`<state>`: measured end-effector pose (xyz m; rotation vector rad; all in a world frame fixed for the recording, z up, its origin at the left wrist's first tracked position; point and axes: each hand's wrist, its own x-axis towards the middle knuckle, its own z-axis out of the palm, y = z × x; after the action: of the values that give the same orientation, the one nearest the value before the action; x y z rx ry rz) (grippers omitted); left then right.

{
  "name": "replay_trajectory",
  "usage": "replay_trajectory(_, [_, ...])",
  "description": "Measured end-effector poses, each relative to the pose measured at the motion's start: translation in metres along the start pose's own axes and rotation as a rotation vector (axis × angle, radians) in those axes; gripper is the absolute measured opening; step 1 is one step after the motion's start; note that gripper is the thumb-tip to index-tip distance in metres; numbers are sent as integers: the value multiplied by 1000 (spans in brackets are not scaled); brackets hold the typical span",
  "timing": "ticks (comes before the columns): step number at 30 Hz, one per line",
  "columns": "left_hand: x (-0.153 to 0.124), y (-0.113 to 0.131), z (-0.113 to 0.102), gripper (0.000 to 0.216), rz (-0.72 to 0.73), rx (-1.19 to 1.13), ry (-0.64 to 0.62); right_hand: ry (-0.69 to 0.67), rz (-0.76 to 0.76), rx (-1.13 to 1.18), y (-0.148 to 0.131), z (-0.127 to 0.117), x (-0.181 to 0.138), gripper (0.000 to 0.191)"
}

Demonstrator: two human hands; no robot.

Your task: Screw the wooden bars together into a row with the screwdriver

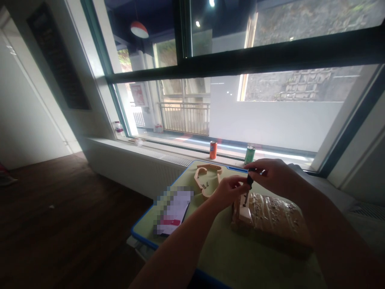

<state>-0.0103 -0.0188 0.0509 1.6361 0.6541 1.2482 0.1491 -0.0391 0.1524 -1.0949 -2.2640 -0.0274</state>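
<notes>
Carefully pinched, a screwdriver (250, 180) in the right hand (269, 172), left hand (227, 192) fingers grasping it lower, tip on a wooden piece (245, 215) atop a taped box (278, 218), contents hidden, two cans (213, 151) behind, insides unseen.

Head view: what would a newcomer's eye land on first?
Likely the right hand and left hand, right of centre, holding a dark screwdriver to a pale wooden piece on a brown block. Behind them, an orange can and a green can stand before the big window.
</notes>
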Motion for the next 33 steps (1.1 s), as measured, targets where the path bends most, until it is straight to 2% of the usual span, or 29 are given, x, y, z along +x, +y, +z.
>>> replay_trajectory(2, [-2, 0, 2, 44, -29, 78, 74, -5, 26, -42, -1, -2, 0, 18])
replay_trajectory(5, [-2, 0, 5, 38, -30, 117, 124, -4, 69, -159, -1, -4, 1, 29])
replay_trajectory(9, [1, -3, 5, 34, -13, 56, 60, 26, 94, -140, 0, -4, 0, 28])
replay_trajectory(13, [3, -3, 3, 33, -1, -37, 1, -48, 73, -51, 0, -7, -2, 25])
replay_trajectory(16, [2, -2, 2, 37, -30, 4, 14, -57, 70, -99, -1, -8, -2, 27])
replay_trajectory(20, [2, -4, 3, 35, -2, 46, 49, -20, 99, -209, -3, -6, -1, 41])
replay_trajectory(27, [3, -3, 0, 32, 58, -39, -43, 1, 25, -113, -5, -6, -4, 24])
replay_trajectory(31, [1, -2, 0, 38, 35, 26, -18, -2, 65, -261, -2, -5, -3, 36])
replay_trajectory(33, [1, -1, 0, 36, 42, 13, -44, 2, 87, -292, -2, -5, -3, 41])
